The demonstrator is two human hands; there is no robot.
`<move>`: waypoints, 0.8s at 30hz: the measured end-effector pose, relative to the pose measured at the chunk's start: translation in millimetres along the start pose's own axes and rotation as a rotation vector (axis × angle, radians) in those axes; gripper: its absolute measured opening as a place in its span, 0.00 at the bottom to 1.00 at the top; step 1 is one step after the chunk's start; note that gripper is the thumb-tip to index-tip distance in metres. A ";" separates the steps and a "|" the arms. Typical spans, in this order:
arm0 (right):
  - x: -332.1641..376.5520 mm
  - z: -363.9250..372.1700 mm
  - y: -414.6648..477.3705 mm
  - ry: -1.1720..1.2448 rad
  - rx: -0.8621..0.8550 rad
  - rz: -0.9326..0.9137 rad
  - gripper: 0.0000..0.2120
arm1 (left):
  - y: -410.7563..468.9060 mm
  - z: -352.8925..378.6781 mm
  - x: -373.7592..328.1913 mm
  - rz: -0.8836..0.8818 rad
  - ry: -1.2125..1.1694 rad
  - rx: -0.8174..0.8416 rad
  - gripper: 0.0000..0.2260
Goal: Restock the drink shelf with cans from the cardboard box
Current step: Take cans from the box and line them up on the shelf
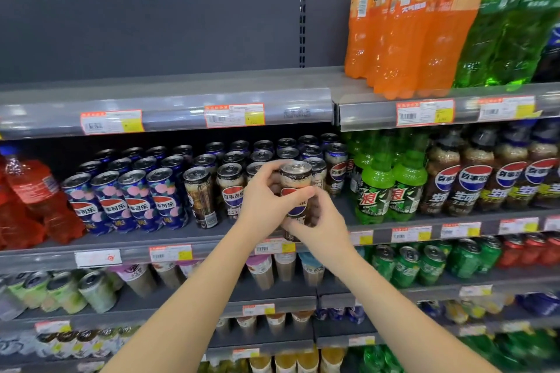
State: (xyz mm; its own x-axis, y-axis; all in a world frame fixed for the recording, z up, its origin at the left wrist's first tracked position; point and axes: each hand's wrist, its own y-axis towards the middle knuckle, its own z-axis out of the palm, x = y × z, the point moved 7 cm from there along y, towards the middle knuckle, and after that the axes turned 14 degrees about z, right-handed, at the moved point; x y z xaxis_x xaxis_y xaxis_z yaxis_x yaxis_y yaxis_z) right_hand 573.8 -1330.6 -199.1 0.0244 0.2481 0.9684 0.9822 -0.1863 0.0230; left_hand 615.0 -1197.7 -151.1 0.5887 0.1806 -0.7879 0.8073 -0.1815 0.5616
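Gripped by both hands at the centre of the view: one brown-and-cream cola can (pixel 296 178), upright, pull-tab end up, held just in front of the middle shelf (pixel 127 239), base down by the front rail. Round its upper half from nine o'clock, the left hand (pixel 262 200), thumb pressed across the label, fingers curled over the rim. Round its lower half from five o'clock, the right hand (pixel 322 222), fingers curled and hiding most of the base. Resting on the shelf or lifted clear: cannot tell. At nine o'clock of the held can, two matching brown cans (pixel 201 197) in the front row, a third half hidden behind the left hand, more lids in rows behind. Further toward nine o'clock, four blue cans (pixel 135 200) with pink fruit print across the front, rows behind too dim to count. At the far nine o'clock edge, red bottles (pixel 27 190), blurred, number unclear. At three o'clock, two green bottles (pixel 375 190) in front, then four dark cola bottles (pixel 472 187) side by side. At one o'clock, on the top shelf (pixel 181 78), a wrapped pack of orange bottles (pixel 409 33), count unclear. Along that shelf's rail, four price tags (pixel 235 115).
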 end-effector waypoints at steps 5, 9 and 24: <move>-1.8 -30.5 8.5 0.037 -0.194 0.005 0.28 | 9.5 13.6 -3.9 0.037 -0.025 0.100 0.32; -11.8 -50.9 14.4 0.039 -0.316 0.053 0.27 | 15.9 -2.4 3.9 0.043 0.113 0.102 0.31; -52.1 -55.9 63.2 -0.057 -0.414 0.136 0.32 | 3.8 -31.4 18.4 -0.026 0.112 -0.001 0.15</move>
State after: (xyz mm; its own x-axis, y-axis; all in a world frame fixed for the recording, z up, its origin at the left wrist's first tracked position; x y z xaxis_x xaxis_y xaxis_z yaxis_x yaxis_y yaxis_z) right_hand 624.2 -1408.4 -234.2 0.1706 0.2450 0.9544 0.8122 -0.5834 0.0046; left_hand 630.2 -1164.7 -155.5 0.5685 0.2917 -0.7693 0.8223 -0.1739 0.5418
